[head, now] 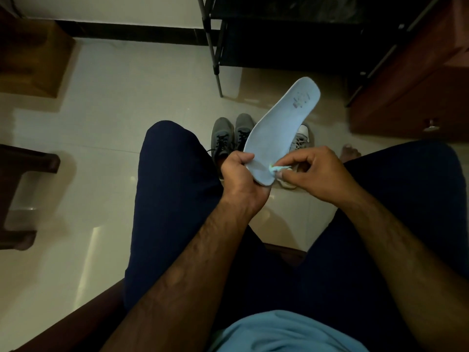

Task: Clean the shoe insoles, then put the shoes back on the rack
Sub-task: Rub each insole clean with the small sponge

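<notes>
On the floor (101, 148), the grey shoes (229, 138) are standing side by side. The left hand (239, 177) is gripping the pale insole (281, 118) by its lower end, above them. A small cloth (278, 169) is being pinched against it by the right hand (321, 171).

Gripping pale blue insole (281, 128) at its near end with left hand (238, 179); pinching small cloth (278, 169) against insole with right hand (317, 174), above grey shoes (224, 134).
</notes>
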Tool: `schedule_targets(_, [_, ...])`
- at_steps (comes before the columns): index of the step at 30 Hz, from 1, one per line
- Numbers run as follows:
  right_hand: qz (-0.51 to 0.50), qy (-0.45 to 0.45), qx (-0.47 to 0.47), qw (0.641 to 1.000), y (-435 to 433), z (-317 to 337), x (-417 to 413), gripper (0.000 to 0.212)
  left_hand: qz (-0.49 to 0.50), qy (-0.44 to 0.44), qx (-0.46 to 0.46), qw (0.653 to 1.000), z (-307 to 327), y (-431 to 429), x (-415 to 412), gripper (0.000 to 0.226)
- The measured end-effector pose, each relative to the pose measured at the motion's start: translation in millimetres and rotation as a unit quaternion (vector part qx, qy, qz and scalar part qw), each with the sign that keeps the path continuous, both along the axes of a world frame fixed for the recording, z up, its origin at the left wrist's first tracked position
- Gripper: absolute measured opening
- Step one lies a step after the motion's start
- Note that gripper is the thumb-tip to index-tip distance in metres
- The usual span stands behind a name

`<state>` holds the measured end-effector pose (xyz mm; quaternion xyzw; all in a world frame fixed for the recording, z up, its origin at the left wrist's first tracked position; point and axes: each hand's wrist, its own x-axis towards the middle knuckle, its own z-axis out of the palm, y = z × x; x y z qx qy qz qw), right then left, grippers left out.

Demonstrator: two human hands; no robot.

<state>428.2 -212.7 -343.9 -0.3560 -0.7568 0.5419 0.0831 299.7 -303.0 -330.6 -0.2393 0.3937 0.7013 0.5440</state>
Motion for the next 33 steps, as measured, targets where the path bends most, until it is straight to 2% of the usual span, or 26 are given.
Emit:
schedule_targets(6, [0.058,0.057,-0.062,0.995,-22.2,10.2,-15.0,0.012,-0.018,-0.013,-0.015,1.000,2.2,-0.7,-1.7,0.038])
schedule_targets(11, [-0.045,0.002,0.028,0.999,-3.7,-7.6,-13.4,0.014,-0.002,-0.008,-0.011,1.000,-0.7,0.7,1.3,0.041])
schedule_targets(14, [0.043,0.029,-0.021,0.998,-14.8,1.2,-13.5,0.013,-0.016,-0.010,-0.014,1.000,1.6,0.2,0.3,0.037])
schedule_targets(16, [0.057,0.036,-0.054,0.996,-18.1,2.9,-12.6,0.011,-0.013,-0.012,-0.019,1.000,1.1,-0.2,-1.9,0.036])
schedule_targets(20, [-0.059,-0.010,0.061,0.996,-3.3,-10.0,-13.2,0.008,0.010,-0.018,-0.003,1.000,-0.4,-0.5,-1.3,0.040])
schedule_targets(25, [0.059,0.030,-0.032,0.997,-19.9,6.7,-11.9,0.010,-0.013,-0.020,-0.006,1.000,1.2,-1.3,-2.4,0.039])
schedule_targets(27, [0.010,0.010,-0.002,1.000,-13.8,-1.1,-11.4,0.009,-0.016,-0.014,-0.004,1.000,1.7,-0.7,-2.1,0.037])
schedule_targets(30, [-0.079,-0.060,0.115,0.988,0.3,-12.9,-11.1,0.012,-0.027,-0.014,0.001,1.000,3.5,-1.7,0.3,0.039])
schedule_targets(33, [-0.027,-0.021,0.077,0.996,-10.1,-5.0,-14.9,0.016,-0.017,-0.037,0.033,0.999,2.2,-2.3,-1.7,0.046])
